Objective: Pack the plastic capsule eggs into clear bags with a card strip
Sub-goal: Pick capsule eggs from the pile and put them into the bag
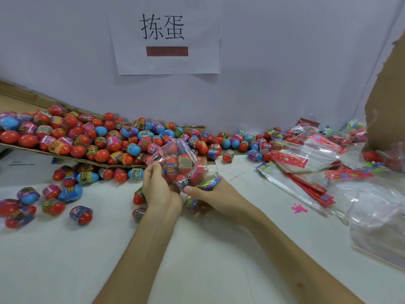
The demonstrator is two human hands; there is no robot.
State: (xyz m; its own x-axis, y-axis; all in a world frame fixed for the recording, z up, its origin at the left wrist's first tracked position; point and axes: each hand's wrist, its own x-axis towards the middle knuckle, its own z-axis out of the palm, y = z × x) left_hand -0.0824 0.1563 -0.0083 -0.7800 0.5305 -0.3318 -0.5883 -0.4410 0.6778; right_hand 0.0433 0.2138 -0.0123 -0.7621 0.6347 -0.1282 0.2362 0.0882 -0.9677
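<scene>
Both hands hold a clear bag (182, 163) above the white table, with several red and blue capsule eggs inside it. My left hand (157, 187) grips the bag's left side. My right hand (210, 196) pinches its lower right end, where a colourful card strip (210, 182) sits. A big heap of loose capsule eggs (87, 137) lies on a flattened cardboard sheet at the left, and more eggs (52, 200) are scattered on the table. One egg (139, 213) lies partly hidden under my left wrist.
Empty clear bags with pink card strips (304, 163) are piled at the right, beside a stack of plain plastic bags (377, 218). A brown cardboard panel (388, 95) stands at the far right. A paper sign (164, 36) hangs on the wall behind.
</scene>
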